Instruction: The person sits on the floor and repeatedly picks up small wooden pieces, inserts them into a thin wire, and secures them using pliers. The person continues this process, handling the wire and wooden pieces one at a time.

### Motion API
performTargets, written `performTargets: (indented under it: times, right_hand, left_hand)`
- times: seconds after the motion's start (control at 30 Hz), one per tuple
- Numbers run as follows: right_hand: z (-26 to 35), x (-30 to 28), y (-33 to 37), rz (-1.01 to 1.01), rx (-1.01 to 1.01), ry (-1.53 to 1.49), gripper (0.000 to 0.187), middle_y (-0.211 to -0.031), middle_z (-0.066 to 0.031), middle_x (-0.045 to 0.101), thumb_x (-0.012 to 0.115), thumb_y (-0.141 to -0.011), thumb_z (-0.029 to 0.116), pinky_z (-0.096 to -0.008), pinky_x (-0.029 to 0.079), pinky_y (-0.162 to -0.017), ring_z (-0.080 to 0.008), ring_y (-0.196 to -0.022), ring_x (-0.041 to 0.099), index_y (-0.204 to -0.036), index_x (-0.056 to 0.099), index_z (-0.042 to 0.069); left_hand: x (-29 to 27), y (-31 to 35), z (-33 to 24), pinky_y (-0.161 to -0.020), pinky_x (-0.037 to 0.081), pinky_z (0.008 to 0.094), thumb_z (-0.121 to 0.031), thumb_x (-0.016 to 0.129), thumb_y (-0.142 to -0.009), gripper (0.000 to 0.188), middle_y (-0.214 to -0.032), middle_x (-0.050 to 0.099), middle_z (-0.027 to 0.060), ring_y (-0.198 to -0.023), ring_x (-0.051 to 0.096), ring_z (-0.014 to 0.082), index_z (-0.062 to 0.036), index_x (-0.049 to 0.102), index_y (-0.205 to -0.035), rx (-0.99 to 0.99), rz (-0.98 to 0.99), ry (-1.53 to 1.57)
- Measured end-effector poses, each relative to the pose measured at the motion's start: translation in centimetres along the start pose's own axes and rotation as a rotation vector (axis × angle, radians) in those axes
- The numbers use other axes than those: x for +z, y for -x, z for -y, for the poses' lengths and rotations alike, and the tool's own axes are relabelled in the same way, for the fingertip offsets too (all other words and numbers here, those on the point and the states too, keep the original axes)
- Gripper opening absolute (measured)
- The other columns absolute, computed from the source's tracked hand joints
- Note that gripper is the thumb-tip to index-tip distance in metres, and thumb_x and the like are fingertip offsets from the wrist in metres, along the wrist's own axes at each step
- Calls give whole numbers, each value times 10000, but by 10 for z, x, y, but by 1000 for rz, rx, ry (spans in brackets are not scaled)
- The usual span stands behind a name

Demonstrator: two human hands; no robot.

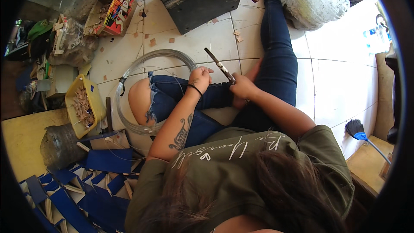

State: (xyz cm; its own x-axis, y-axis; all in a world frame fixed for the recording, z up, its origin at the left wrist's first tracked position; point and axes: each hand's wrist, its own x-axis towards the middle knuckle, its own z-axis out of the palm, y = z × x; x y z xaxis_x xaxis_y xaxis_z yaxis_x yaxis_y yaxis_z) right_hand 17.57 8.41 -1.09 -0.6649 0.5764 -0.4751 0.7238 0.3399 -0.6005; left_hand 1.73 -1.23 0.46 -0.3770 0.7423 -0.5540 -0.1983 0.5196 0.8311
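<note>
Wire coil at left knee, tool in right hand

Left hand [200, 77]: fingers curled together, pinched on a fine wire strand [210, 54] poking up past the fingertips. Right hand [244, 87]: clamped on the lower end of a long slim metal tool [221, 67], tilted up-left, tip near the left hand but apart from it. Can't tell the tool's exact type.

Wire coil [117, 103] sits on the left, ringing the bent knee, black tie [123, 80] on its outer side. Leg hides part of the ring.

Around: yellow basket [100, 99] of wood chips just left of coil, black box [189, 11] ahead on tiles, blue-handled broom [356, 129] far right.
</note>
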Motion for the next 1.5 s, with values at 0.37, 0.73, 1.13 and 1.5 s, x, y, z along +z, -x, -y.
performTargets:
  times: [0.37,0.73,1.13,1.5]
  right_hand:
    - [4,-38,15,450,29,-986,415,-923,-99,545,459,-653,43,-262,448,-711,-161,-813,540,-1061,477,-32]
    - [25,-67,50,440,-141,-566,445,-740,-74,532,484,-673,84,-259,426,-584,-150,-648,517,-1109,440,5]
    - [21,-72,48,453,-210,-396,476,-847,-64,523,472,-671,59,-244,404,-699,-137,-771,493,-1143,432,11]
    - [14,-61,35,408,-101,-532,241,-785,-107,577,511,-695,106,-283,443,-693,-192,-751,561,-896,523,-27]
  left_hand:
    - [-16,17,-24,-359,256,166,-105,329,-878,239,-615,479,28,-401,324,44,-7,430,-1071,59,71,264]
    - [-5,31,-44,-366,304,169,-128,380,-879,136,-584,509,41,-406,402,51,-14,445,-915,95,-31,191]
    - [4,32,-48,-369,328,197,-117,381,-888,170,-577,559,83,-382,405,64,18,472,-837,142,-16,25]
    - [-4,43,-32,-382,350,190,-130,381,-891,188,-575,552,49,-390,431,65,13,501,-916,64,63,-36]
